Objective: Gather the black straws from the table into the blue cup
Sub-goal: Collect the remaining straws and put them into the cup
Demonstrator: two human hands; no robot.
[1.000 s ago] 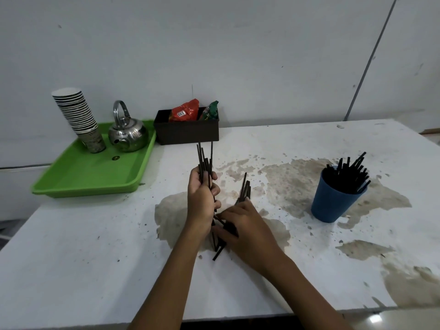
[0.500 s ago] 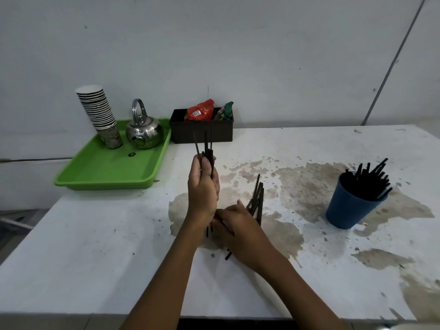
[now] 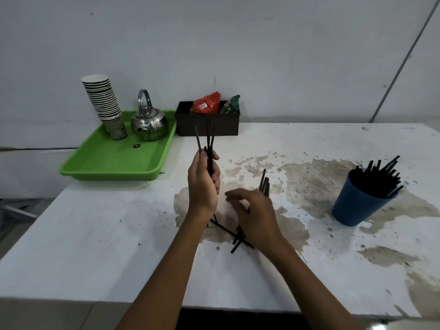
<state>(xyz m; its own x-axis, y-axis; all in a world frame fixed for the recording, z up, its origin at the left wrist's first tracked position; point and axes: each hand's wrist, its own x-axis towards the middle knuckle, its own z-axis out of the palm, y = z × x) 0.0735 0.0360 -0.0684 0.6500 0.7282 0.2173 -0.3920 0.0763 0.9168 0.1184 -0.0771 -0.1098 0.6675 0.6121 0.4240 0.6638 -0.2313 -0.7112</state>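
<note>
The left hand point(image 3: 202, 184) is gripping a bundle of straws point(image 3: 209, 141) upright to free the right hand point(image 3: 252, 210), whose spread fingers are hovering over loose straws point(image 3: 238, 236) lying left of the blue cup point(image 3: 357, 206).

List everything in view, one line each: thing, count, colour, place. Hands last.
table: one, white, stained; fills foreground
blue cup: one, right side, full of black straws
loose straws: several, black, under the right hand
tray: one, green, far left
paper cups: one stack, white, on tray
kettle: one, silver, on tray
box: one, dark, by wall, holding snack packets
left hand: grips upright straw bundle
right hand: fingers spread over loose straws
</note>
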